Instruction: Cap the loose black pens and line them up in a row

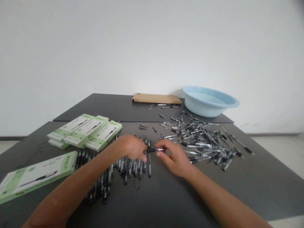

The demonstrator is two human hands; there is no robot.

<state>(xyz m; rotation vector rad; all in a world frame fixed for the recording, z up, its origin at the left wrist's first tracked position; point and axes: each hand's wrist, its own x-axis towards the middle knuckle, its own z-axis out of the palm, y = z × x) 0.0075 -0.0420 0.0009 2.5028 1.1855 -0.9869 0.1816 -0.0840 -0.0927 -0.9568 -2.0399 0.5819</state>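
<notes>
My left hand and my right hand meet over the middle of a dark grey table. Between them they pinch one black pen, held level; the left hand grips its dark end and the right hand's thumb and fingers close on the silvery end. Just below the hands lies a row of assembled black pens side by side. A loose heap of pens and pen parts is spread out to the right of my right hand.
Three green and white pen boxes are stacked at the left, and another box lies at the near left. A light blue basin and a brown envelope sit at the back, before a white wall.
</notes>
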